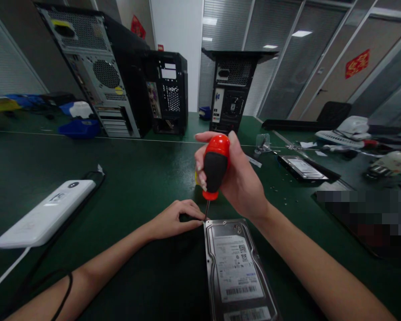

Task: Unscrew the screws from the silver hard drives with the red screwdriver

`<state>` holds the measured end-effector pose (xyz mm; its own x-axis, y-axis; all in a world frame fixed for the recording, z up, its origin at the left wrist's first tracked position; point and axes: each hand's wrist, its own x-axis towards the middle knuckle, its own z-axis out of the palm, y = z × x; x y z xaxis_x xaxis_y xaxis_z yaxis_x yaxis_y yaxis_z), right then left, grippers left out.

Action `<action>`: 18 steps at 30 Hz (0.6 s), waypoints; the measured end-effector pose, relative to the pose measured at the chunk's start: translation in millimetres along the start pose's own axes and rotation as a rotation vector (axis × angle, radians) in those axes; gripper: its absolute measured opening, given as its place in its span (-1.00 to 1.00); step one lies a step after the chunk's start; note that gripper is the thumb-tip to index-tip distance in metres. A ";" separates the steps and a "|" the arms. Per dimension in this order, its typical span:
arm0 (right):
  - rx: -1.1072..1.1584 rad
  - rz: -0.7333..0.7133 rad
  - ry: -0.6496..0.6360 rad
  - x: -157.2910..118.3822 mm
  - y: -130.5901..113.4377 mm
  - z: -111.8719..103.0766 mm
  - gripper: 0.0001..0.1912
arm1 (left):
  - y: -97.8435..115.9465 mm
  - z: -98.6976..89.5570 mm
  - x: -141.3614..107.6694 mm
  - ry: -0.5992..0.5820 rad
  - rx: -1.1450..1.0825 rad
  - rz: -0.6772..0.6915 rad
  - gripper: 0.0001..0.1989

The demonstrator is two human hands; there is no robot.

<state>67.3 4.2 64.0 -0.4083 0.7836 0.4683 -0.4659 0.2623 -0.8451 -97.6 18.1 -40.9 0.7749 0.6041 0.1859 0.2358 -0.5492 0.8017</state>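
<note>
A hard drive lies label up on the green table in front of me. My right hand is wrapped round the red and black handle of a screwdriver, which stands nearly upright. Its thin shaft runs down to the drive's far left corner. Beside that corner, my left hand rests low on the table, thumb and fingers brought together at the screwdriver's tip. What those fingertips pinch, if anything, is hidden. A bit of something yellow shows behind my right hand.
A white power bank with cables lies at left. Computer cases stand at the back, near a blue tray. To the right are another hard drive, a small clear box and scattered small screws.
</note>
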 end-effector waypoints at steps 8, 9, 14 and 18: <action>0.001 -0.069 0.092 2.3 10.6 -0.9 -0.69 | -0.8 -0.4 0.2 0.005 -0.010 0.010 -0.79; 0.016 -0.072 0.083 3.1 10.6 -0.5 -0.71 | -1.6 -0.3 0.0 0.009 -0.010 0.012 -0.79; 0.083 -0.032 0.060 2.0 10.6 3.8 -0.60 | -5.4 1.1 -0.7 0.015 -0.012 0.015 -0.79; 0.048 0.002 0.091 -1.9 11.9 5.4 -0.59 | -5.0 1.3 0.0 0.008 -0.009 0.013 -0.79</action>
<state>58.2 2.8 54.4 -0.3372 0.8324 0.4397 -0.5035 0.2352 -0.8314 -98.0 20.1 -45.5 0.7728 0.6020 0.2008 0.2210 -0.5519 0.8041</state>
